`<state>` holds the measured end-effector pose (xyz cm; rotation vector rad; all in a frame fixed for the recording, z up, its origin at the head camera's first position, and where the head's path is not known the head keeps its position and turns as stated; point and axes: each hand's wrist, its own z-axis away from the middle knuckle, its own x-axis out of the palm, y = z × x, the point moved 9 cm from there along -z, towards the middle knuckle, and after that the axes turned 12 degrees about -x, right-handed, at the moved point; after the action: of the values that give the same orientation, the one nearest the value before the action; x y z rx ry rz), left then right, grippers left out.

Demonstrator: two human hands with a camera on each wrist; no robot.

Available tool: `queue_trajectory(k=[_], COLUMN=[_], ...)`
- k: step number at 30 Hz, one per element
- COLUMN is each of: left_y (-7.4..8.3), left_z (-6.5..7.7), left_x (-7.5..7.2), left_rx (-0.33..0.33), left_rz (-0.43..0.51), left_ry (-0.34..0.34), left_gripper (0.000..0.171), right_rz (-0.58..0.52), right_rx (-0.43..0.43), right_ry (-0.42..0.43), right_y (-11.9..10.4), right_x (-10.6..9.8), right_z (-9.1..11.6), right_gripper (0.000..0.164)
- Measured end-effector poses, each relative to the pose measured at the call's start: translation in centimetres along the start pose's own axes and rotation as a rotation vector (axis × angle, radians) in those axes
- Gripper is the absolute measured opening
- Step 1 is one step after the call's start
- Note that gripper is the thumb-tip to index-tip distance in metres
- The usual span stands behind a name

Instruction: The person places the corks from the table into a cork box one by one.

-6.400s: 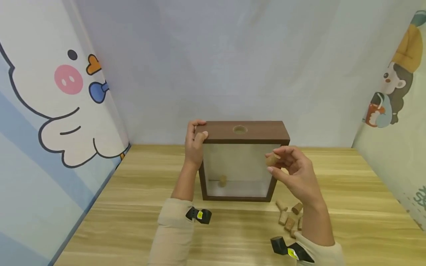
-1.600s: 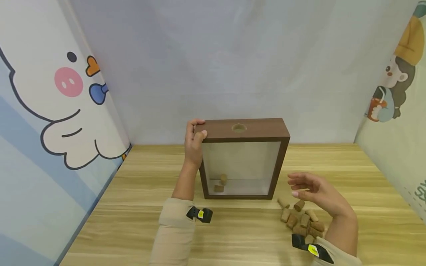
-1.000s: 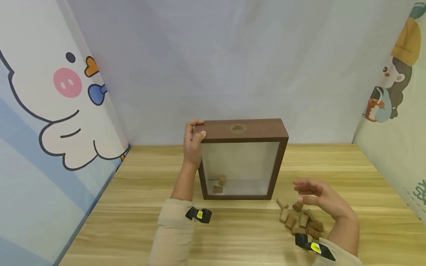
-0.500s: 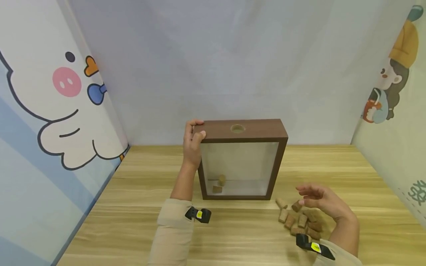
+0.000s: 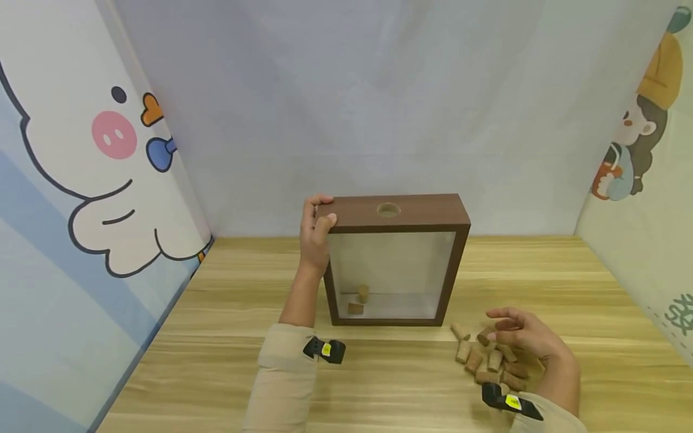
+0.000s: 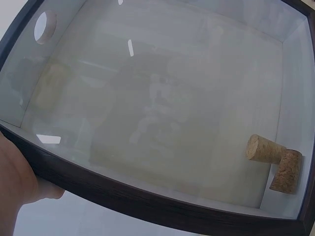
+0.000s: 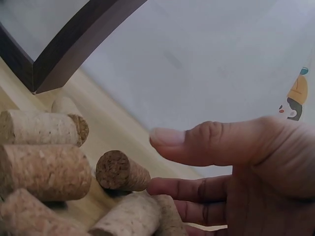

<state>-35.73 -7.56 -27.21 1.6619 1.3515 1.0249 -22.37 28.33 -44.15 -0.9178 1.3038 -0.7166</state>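
A brown-framed shadow box with a clear front stands upright on the table, a round hole in its top. My left hand grips its upper left corner, thumb in front and fingers behind. Two corks lie inside at the bottom left, touching each other. To the right of the box is a loose pile of corks. Over the pile's far edge hovers my right hand, thumb and fingers apart. Its fingertips reach a dark-ended cork; whether they touch it, I cannot tell.
A wood-grain table carries everything. A pale cloth wall rises behind the box. Cartoon-printed panels stand at left and right. Black cameras are strapped to both wrists.
Earlier my right hand pinched a cork before the box, which held one cork; now two are inside. That hand has since lowered, without a cork, to the pile. My left hand keeps its grip.
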Motion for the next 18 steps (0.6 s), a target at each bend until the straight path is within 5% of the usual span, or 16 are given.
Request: queue_trajectory(k=[18], left_y=[0.16], left_z=[0.09], left_x=[0.06], left_rx=[-0.011], left_rz=[-0.003], left_ry=[0.002], left_gripper=[0.044], right_rz=[0.069], right_rx=[0.053], right_ry=[0.024], right_y=[0.73], right_x=[0.58], right_z=[-0.38], right_gripper=[0.042])
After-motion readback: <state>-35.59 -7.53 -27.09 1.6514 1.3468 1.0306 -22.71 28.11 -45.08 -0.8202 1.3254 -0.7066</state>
